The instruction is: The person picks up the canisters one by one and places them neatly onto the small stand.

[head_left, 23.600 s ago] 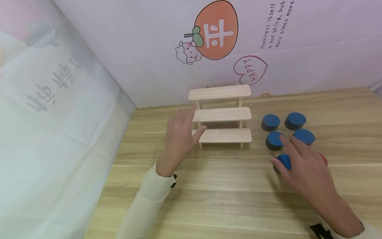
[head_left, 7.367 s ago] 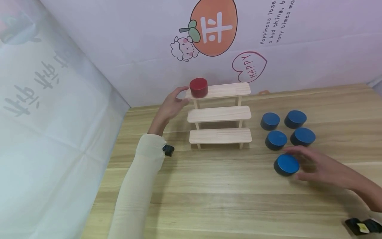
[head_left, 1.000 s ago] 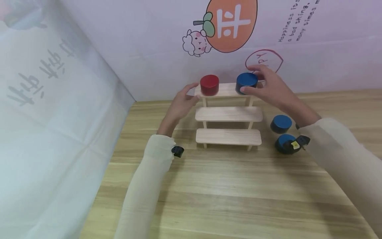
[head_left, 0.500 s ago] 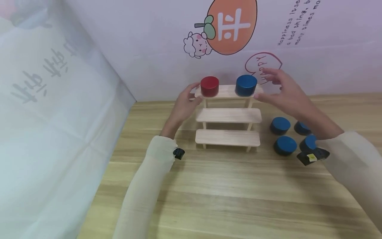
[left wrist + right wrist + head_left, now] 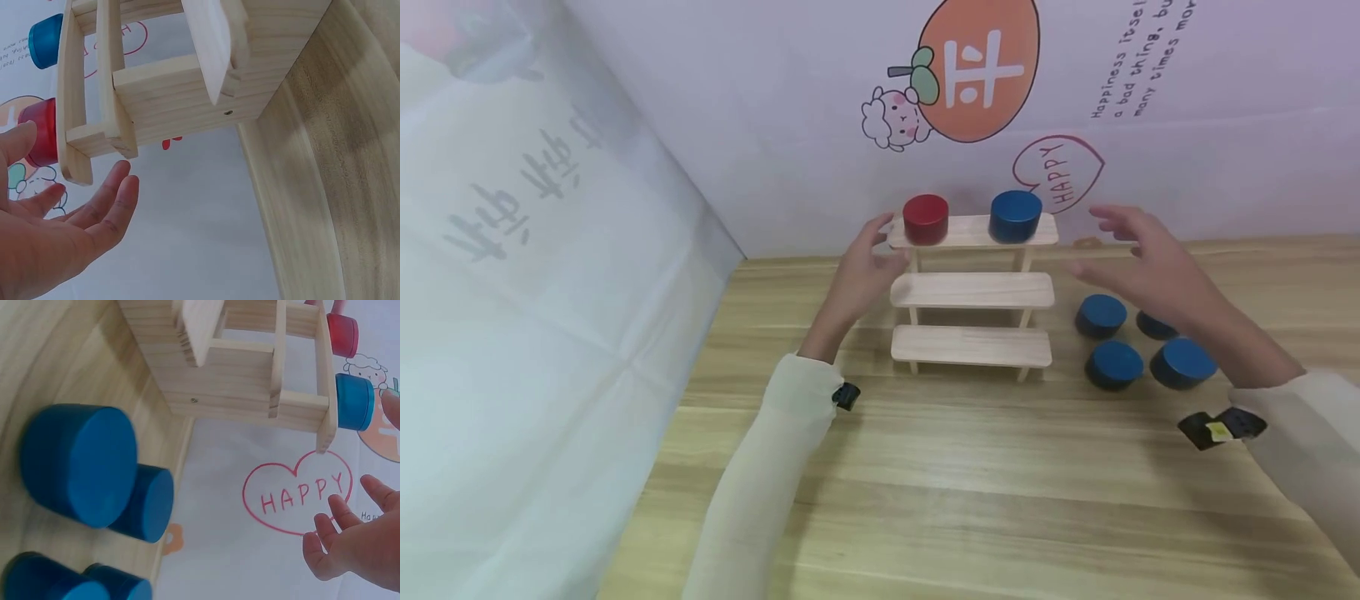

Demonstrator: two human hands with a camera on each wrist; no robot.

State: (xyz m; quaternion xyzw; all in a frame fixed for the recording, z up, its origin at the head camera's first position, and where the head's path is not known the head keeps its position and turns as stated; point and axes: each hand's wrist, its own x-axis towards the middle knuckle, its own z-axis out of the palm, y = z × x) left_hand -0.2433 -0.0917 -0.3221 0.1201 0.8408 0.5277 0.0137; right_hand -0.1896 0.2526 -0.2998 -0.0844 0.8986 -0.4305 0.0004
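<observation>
A three-tier wooden shelf (image 5: 972,289) stands against the back cloth. On its top tier a red cylinder block (image 5: 926,220) sits at the left and a blue cylinder block (image 5: 1016,217) at the right. My left hand (image 5: 867,271) is at the top tier's left end, fingers spread beside the red block; in the left wrist view the thumb (image 5: 22,142) overlaps that block, and I cannot tell whether it touches. To the right of the shelf my right hand (image 5: 1157,267) hangs in the air with loosely bent fingers, holding nothing and apart from the blue block.
Several blue cylinder blocks (image 5: 1115,365) stand on the wooden table (image 5: 970,483) right of the shelf, one partly hidden under my right forearm. A printed white cloth (image 5: 790,150) hangs behind, and another white sheet (image 5: 550,333) hangs along the left side.
The right hand has let go of the blue block on the top tier and drawn back right and down. My left hand stays by the red block, its thumb slightly lower.
</observation>
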